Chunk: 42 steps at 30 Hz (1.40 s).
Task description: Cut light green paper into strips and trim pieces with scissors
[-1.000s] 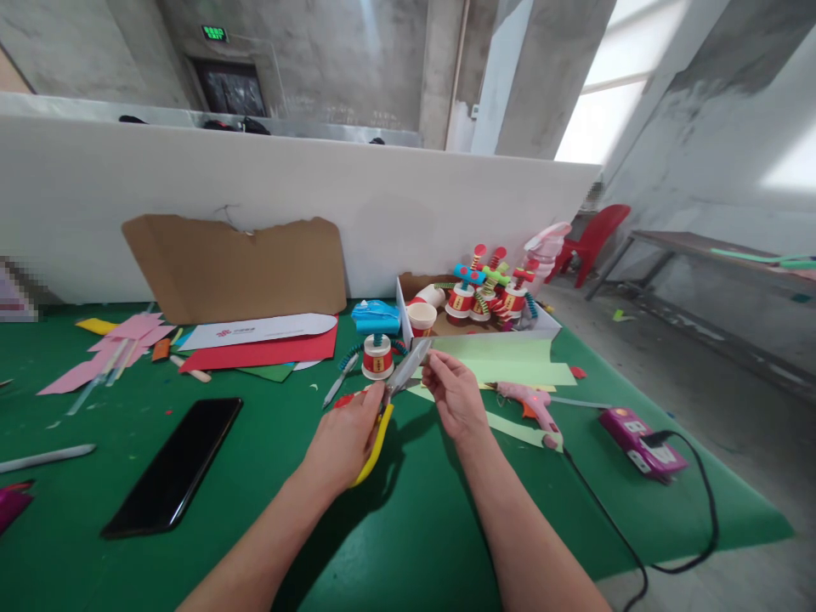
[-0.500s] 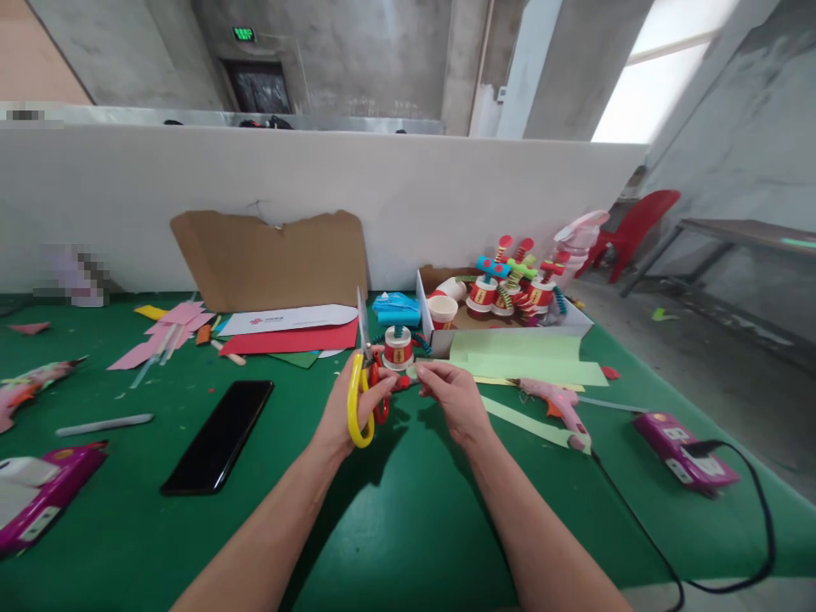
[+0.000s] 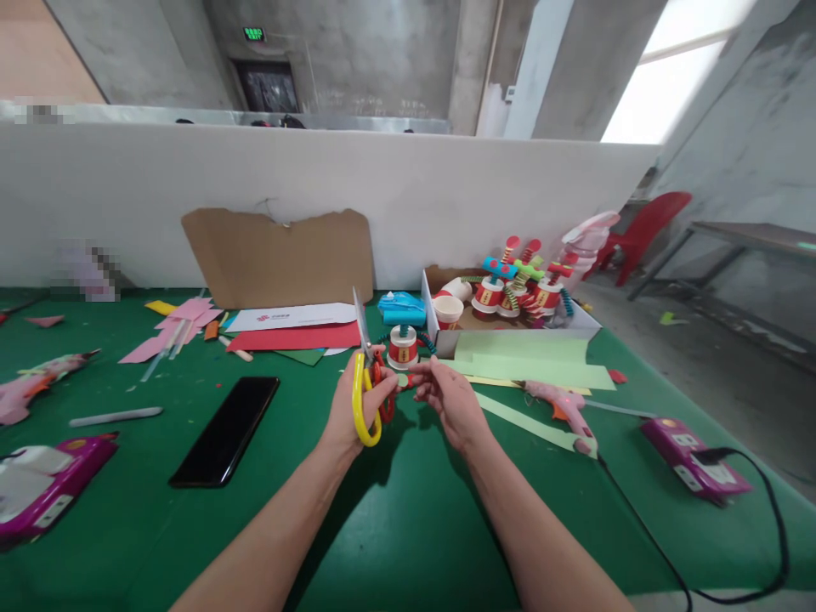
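Observation:
My left hand (image 3: 354, 411) grips yellow-and-red-handled scissors (image 3: 368, 384), blades pointing up and shut. My right hand (image 3: 446, 399) is closed in a pinch on a small piece (image 3: 404, 381) that the left fingertips also touch; I cannot make out what it is. Just behind the hands stands a red-and-white paper-cup craft (image 3: 403, 347) with a coiled stem. A light green paper strip (image 3: 526, 423) lies to the right of my right hand.
A black phone (image 3: 225, 431) lies left of the hands on the green table (image 3: 408, 518). A pink glue gun (image 3: 564, 405), purple boxes (image 3: 694, 459) (image 3: 44, 486), a black cable, green sheets (image 3: 529, 357), a box of cup crafts (image 3: 510, 297), cardboard (image 3: 280, 257) and coloured paper surround them.
The scissors swung from lying forward with blades toward the right hand to upright in my left hand. Both hands came together over a small piece. The view shifted left.

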Tool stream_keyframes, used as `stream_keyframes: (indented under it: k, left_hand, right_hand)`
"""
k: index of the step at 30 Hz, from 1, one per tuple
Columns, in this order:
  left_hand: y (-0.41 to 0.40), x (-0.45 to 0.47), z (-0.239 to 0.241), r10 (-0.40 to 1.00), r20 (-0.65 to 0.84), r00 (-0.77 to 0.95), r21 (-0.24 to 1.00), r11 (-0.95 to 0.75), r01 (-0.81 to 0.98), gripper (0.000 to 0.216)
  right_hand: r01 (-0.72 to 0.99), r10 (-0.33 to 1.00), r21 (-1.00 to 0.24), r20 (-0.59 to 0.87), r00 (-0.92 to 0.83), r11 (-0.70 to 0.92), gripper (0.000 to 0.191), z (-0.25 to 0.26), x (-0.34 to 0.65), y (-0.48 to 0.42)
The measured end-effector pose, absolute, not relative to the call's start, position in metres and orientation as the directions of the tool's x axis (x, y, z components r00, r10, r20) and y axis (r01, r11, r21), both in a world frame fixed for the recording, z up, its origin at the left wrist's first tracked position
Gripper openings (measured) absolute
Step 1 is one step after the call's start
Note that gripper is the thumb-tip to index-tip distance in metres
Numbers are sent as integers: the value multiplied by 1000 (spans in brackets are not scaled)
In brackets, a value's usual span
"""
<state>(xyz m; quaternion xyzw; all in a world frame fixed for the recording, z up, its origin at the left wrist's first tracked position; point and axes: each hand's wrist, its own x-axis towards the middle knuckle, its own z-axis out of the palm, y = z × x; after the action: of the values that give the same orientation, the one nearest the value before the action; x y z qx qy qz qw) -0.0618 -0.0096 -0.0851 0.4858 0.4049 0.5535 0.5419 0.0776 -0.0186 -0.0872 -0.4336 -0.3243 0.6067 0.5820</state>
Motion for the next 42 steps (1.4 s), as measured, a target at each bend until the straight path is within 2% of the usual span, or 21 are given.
stream_keyframes:
  k: [5, 11, 13, 15, 18, 22, 26, 33, 42]
  left_hand:
    - [-12, -57, -84, 997, 82, -6, 967, -81, -240, 57]
    - [-14, -53, -85, 998, 66, 7, 976, -63, -209, 58]
    - [-13, -56, -86, 995, 91, 32, 991, -87, -106, 55]
    - [-13, -61, -87, 985, 161, 66, 978, -168, 120, 48]
    - [-15, -67, -87, 940, 255, 229, 804, -337, 489, 42]
    - [-20, -67, -86, 890, 180, 420, 580, -440, 686, 50]
    - [-22, -63, -84, 878, 90, 470, 467, -454, 759, 49]
    - [-26, -60, -77, 870, 18, 493, 298, -475, 828, 44]
    - [-27, -59, -75, 865, 20, 501, 299, -483, 823, 46]
  right_hand:
    - [-392, 992, -911, -121, -31, -124, 31, -86, 71, -24]
    - [-360, 999, -933, -38, 15, -30, 28, -91, 68, -24]
    - [-375, 997, -927, -33, 63, -8, 28, -90, 72, -22]
    - [-407, 991, -913, -39, 130, 18, 27, -87, 78, -19]
    - [-477, 976, -877, -55, 212, 54, 30, -83, 87, -16]
    - [-567, 966, -818, -60, 251, 96, 30, -79, 97, -14]
    - [-593, 964, -798, -64, 256, 105, 29, -78, 100, -13]
    - [-634, 973, -769, -77, 218, 81, 29, -82, 99, -11]
    - [-640, 983, -766, -63, 172, 63, 28, -87, 100, -10]
